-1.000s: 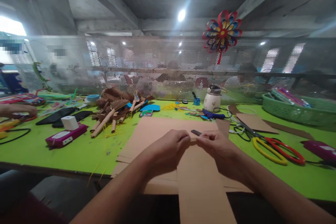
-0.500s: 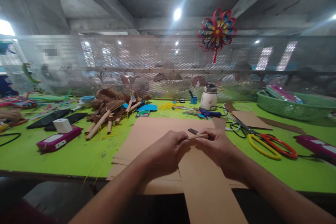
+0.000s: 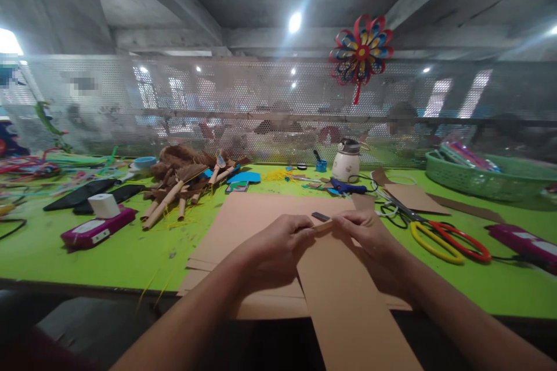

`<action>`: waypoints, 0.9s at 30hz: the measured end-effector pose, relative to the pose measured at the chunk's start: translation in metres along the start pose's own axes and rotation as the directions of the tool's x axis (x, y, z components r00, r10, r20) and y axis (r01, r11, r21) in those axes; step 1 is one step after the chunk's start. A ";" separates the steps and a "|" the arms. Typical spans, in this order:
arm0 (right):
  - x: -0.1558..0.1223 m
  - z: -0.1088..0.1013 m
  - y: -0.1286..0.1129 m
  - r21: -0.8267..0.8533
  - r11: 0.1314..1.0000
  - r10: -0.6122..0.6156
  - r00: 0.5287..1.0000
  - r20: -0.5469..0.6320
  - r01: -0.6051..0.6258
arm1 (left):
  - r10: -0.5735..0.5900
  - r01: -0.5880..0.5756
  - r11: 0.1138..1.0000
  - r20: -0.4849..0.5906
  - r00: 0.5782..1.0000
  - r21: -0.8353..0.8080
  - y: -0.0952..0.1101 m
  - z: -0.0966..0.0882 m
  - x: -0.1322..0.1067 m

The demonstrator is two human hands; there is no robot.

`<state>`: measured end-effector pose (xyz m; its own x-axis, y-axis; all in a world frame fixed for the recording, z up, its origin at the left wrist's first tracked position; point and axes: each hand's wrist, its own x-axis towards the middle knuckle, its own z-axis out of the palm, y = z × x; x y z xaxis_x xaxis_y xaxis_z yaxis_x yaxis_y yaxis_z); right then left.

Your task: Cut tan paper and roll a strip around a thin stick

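Note:
A long strip of tan card (image 3: 348,301) hangs from my hands over the table's front edge, its far end turned up in a narrow fold or roll. My left hand (image 3: 285,246) pinches the left side of that end between thumb and fingers. At its right side, my right hand (image 3: 363,235) pinches the same end. Under both hands lies a stack of tan card sheets (image 3: 243,214). Just beyond my fingertips rests a small dark flat piece (image 3: 321,217), whose kind I cannot make out.
Scissors (image 3: 435,237) with yellow and red handles lie to the right, near a blue glue gun (image 3: 348,186) and a white bottle (image 3: 347,161). A green basket (image 3: 474,177) stands far right. Rolled card tubes (image 3: 167,203) and a purple power strip (image 3: 99,227) are at left.
My right hand's fingers have shifted slightly along the strip's folded end, and more of the fold shows between my hands. The strip's near end has swung a little right.

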<state>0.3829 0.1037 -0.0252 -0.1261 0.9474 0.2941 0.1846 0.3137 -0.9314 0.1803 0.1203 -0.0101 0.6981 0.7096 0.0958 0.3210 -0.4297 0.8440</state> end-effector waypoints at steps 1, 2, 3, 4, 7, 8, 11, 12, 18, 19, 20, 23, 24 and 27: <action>0.000 0.000 -0.001 0.005 1.000 0.001 1.000 -0.010 -0.001 | 0.006 -0.006 1.000 0.011 1.000 -0.028 -0.001 0.000 0.001; 0.000 0.001 -0.001 0.010 1.000 0.000 1.000 -0.018 0.001 | 0.015 -0.015 0.999 0.011 1.000 -0.050 -0.002 0.000 0.002; 0.000 0.001 -0.002 0.017 1.000 -0.005 1.000 -0.024 0.005 | 0.022 -0.021 0.998 0.014 1.000 -0.066 -0.003 0.001 0.002; 0.000 0.002 -0.002 0.025 1.000 -0.011 1.000 -0.029 0.011 | 0.026 -0.024 0.997 0.018 1.000 -0.074 -0.004 0.002 0.002; 0.001 0.003 -0.001 0.046 0.999 -0.022 0.999 -0.026 0.023 | 0.030 -0.030 0.999 -0.017 0.999 -0.026 -0.006 0.004 -0.002; 0.002 0.004 0.000 0.049 0.999 -0.021 0.999 -0.035 0.022 | 0.035 -0.035 0.999 -0.047 0.998 0.015 -0.007 0.005 -0.004; 0.006 0.002 0.006 0.044 0.999 -0.017 0.995 -0.103 0.022 | 0.081 -0.045 0.979 -0.175 0.981 0.197 -0.007 0.005 -0.008; 0.008 0.000 0.007 0.036 0.999 -0.014 0.993 -0.120 0.018 | 0.094 -0.040 0.967 -0.206 0.974 0.252 -0.007 0.005 -0.010; 0.012 -0.013 0.011 -0.034 0.999 0.019 1.000 -0.005 -0.020 | 0.156 -0.024 0.899 -0.268 0.951 0.438 -0.006 0.001 -0.013; 0.012 -0.015 0.010 -0.054 0.998 0.030 0.999 0.022 -0.029 | 0.162 -0.026 0.889 -0.261 0.952 0.457 -0.007 0.000 -0.014; 0.012 -0.016 0.010 -0.070 0.997 0.045 0.998 0.050 -0.041 | 0.167 -0.027 0.879 -0.255 0.952 0.476 -0.007 0.000 -0.015; 0.012 -0.018 0.009 -0.085 0.995 0.060 0.992 0.108 -0.051 | 0.172 -0.032 0.860 -0.230 0.958 0.509 -0.009 -0.001 -0.015; 0.012 -0.018 0.009 -0.088 0.995 0.051 0.991 0.123 -0.041 | 0.170 -0.035 0.861 -0.222 0.960 0.507 -0.009 -0.002 -0.015; 0.013 -0.017 0.008 -0.103 0.995 0.004 0.994 0.109 0.007 | 0.149 -0.052 0.889 -0.179 0.973 0.454 -0.010 -0.005 -0.010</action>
<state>0.3995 0.1197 -0.0256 -0.2311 0.9361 0.2652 0.2828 0.3254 -0.9023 0.1672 0.1207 -0.0165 0.6124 0.7260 0.3128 0.5395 -0.6730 0.5060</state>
